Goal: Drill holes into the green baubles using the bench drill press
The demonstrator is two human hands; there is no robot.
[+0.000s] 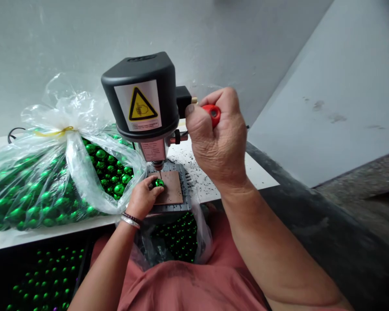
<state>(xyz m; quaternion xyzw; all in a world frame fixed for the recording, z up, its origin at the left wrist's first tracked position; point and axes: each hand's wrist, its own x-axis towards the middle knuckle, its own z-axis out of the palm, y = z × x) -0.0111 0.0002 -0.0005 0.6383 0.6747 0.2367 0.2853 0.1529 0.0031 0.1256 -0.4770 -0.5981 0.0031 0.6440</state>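
My left hand [143, 195] pinches a shiny green ball [159, 183] on a brown board [172, 190] under a small bench drill press [139, 95]. The thin drill bit [160, 175] points down at the top of the ball; whether it touches I cannot tell. Raised to the right of the black motor housing, my right hand [218, 138] is closed around the red handle [213, 114] of the press. The board lies on the grey base plate [186, 190] of the drill press.
At the left, a clear plastic bag [87, 177] full of green balls stands on the white table [262, 175]. Dark shavings lie around the base. Another bag [202, 242] with green balls hangs by my lap, and more green balls [52, 276] sit below the table.
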